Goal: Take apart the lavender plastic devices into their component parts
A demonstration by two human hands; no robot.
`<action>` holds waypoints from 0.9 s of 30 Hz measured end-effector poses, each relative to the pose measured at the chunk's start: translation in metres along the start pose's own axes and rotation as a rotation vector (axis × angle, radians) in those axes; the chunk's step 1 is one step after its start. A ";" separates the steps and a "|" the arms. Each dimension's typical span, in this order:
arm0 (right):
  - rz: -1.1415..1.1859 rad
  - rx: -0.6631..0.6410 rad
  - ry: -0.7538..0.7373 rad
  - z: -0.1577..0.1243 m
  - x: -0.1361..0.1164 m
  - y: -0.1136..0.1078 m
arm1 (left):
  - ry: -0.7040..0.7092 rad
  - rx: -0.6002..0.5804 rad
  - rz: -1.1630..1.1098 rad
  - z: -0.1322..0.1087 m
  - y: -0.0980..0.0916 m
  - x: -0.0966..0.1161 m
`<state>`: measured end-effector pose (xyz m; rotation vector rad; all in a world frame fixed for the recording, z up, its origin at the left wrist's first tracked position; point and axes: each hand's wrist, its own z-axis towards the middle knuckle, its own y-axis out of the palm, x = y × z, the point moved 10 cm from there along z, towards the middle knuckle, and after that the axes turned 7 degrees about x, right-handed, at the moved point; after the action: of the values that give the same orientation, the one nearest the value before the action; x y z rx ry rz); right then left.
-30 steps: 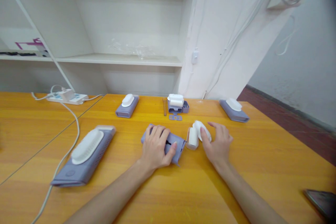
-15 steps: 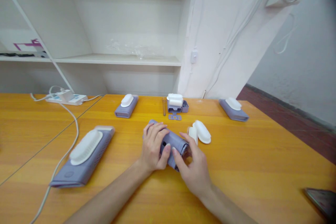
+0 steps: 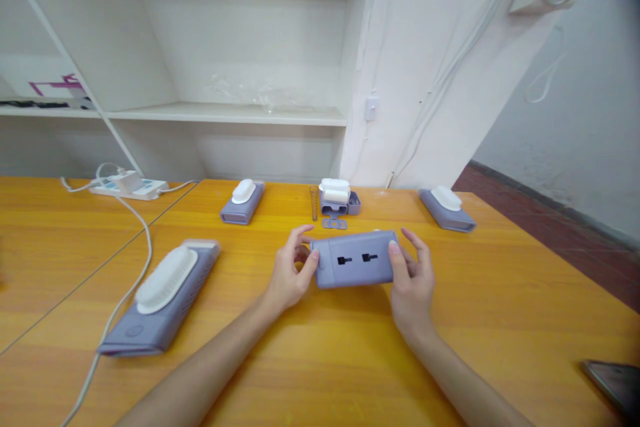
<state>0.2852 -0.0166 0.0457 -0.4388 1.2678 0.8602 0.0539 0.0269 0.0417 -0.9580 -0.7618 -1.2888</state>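
Note:
Between both hands is a purple-grey rectangular plastic housing, its flat face with two black T-shaped slots toward me. My left hand pinches its left end, thumb on the front near an oval mark. At the right end my right hand grips with the thumb on the face and fingers behind. The white brush heads seen earlier behind it are now almost wholly hidden. Farther back stand a purple-grey assembly with white parts, a coiled spring and a small flat bracket.
A larger housing with a white brush piece lies at left, a cable running across its end. Similar units rest at back left and back right. A power strip is far left; a dark phone-like object is at right.
The housing has turned from a slanted pose to nearly level, its slotted face now toward me. My left hand has moved off its top to the left end; my right hand has shifted right.

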 end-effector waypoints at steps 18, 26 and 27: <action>-0.009 -0.236 0.123 -0.026 0.012 0.038 | -0.445 -0.407 -0.415 -0.015 0.047 -0.015; -0.239 -0.493 -0.109 -0.050 -0.007 0.058 | -0.571 -0.093 -0.707 -0.003 0.023 -0.044; -0.279 -0.519 -0.134 -0.053 -0.008 0.061 | -0.586 -0.073 -0.725 -0.002 0.021 -0.047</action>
<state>0.2041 -0.0195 0.0490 -0.9312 0.8246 0.9571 0.0682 0.0453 -0.0039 -1.1889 -1.6313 -1.6717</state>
